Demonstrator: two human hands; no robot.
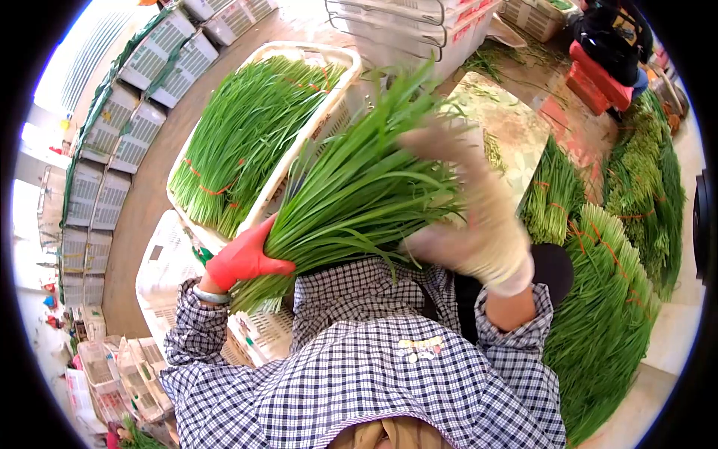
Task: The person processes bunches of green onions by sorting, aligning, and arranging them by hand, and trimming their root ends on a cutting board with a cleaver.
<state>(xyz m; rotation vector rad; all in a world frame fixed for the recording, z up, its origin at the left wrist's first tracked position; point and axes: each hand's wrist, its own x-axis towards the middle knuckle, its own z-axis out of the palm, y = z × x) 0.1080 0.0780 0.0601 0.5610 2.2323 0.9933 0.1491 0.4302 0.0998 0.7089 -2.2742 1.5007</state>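
Note:
My left hand (249, 258), in a red glove, is wrapped round the lower stalks of a large loose bunch of garlic chives (359, 179). The leaves fan out up and to the right across my lap. At the right side of the bunch is my right hand (479, 217) in a pale whitish glove, blurred by motion. Its thumb and fingers are spread apart beside the leaf tips; whether they touch the leaves I cannot tell. Behind the bunch stands a white crate (329, 112) filled with tied garlic chives (247, 127).
Large tied bundles of chives (598, 322) lie at my right, near a pale board (516, 127). Stacked white crates (419, 37) stand ahead, and more crates (97, 194) line the left. Another person (613, 37) is by a red stool (594, 82) at the far right.

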